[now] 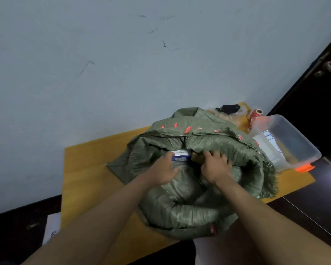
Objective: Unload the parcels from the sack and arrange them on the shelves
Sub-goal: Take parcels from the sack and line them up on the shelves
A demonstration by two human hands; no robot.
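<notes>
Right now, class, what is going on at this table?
A person is reaching into a green woven sack lying on a wooden table. The left hand holds a blue-and-white parcel at the sack's mouth; the right hand grips the rolled rim. A clear plastic bin sits beside it.

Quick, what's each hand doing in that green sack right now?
Left hand: grips a blue-and-white parcel in the sack's mouth.
Right hand: fingers curled over the sack's rolled rim, gripping it.
</notes>
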